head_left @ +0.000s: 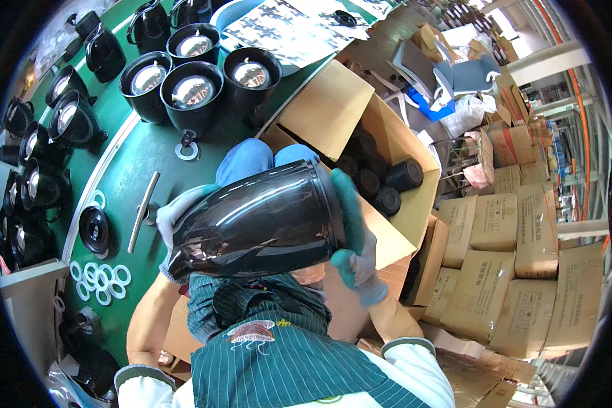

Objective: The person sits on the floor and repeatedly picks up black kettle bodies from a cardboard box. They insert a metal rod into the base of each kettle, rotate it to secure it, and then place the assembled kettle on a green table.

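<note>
A glossy black jug [258, 221] lies on its side in the air above my lap. Its spout end points left, its wide end right. Around the spout end is my left hand [173, 221], in a grey and green work glove. My right hand [357, 262], gloved the same way, grips the wide end, with fingers at its far and near edges. On the green table by my left hand lie a metal bar [144, 211], a round black lid [95, 229] and several white rings [102, 280]. The jug's underside is hidden.
Several black jugs with shiny metal insides [192, 94] stand on the green table [139, 139], more along its left side. An open carton [415, 221] with black cylindrical parts [404, 175] sits to my right. Stacked closed cartons [479, 292] fill the far right.
</note>
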A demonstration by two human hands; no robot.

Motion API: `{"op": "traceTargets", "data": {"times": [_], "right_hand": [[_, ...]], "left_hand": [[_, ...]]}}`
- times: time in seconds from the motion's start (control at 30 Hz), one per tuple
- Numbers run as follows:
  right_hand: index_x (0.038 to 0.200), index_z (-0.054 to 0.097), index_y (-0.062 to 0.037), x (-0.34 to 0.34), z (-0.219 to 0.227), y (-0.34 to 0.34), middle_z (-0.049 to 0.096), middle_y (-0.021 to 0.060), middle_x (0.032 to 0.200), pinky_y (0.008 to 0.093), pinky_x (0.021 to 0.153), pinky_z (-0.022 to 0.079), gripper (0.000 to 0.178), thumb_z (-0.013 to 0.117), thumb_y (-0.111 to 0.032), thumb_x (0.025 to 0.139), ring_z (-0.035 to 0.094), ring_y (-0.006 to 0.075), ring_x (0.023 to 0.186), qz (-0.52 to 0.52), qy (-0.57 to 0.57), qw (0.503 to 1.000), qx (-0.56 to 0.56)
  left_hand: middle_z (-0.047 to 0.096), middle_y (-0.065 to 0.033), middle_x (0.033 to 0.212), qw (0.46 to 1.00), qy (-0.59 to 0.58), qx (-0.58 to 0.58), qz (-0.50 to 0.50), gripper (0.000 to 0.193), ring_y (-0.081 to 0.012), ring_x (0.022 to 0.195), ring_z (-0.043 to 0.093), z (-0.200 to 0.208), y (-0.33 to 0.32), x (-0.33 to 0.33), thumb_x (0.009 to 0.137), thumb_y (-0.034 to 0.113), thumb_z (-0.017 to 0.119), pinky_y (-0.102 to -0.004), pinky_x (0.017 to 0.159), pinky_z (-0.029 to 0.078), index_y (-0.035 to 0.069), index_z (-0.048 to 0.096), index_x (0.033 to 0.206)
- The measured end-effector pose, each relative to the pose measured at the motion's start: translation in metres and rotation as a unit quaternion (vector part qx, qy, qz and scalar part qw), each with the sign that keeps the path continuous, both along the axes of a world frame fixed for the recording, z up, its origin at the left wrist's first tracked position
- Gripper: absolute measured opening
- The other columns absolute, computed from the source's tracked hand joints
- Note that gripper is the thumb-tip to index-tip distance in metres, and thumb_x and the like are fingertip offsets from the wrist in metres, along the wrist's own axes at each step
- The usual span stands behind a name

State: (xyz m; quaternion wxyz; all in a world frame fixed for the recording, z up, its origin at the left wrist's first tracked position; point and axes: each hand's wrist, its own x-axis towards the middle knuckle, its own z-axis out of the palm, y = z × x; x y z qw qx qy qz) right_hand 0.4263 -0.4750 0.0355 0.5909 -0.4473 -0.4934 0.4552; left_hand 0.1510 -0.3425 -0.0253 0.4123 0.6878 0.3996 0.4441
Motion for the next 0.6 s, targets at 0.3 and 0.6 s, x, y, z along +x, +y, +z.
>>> {"op": "traceTargets", "data": {"times": [0.3,0.6], "right_hand": [[0.155,0.038,0.0018,0.032,0.004,0.02,0.045,0.0181,0.155,0.0407,0.12,0.034,0.109,0.082,-0.063,0.078,0.044,0.0305,0.144,0.091,-0.161,0.982,-0.026],[0.161,0.029,-0.0068,0.03,0.008,0.03,0.035,0.0186,0.163,0.0474,0.118,0.038,0.085,0.06,-0.057,0.1,0.044,0.0319,0.144,0.06,0.117,0.911,-0.391]], "left_hand": [[0.077,-0.0168,0.099,0.952,0.077,0.298,-0.001,0.033,-0.0299,0.085,0.078,0.048,0.019,-0.017,0.076,0.012,0.078,-0.0371,0.084,0.06,-0.003,0.077,0.105],[0.078,-0.0147,0.101,0.963,0.065,0.257,-0.049,0.03,-0.0317,0.098,0.075,0.011,0.034,-0.033,0.083,0.016,0.073,-0.0409,0.089,0.059,0.001,0.076,0.109]]}}
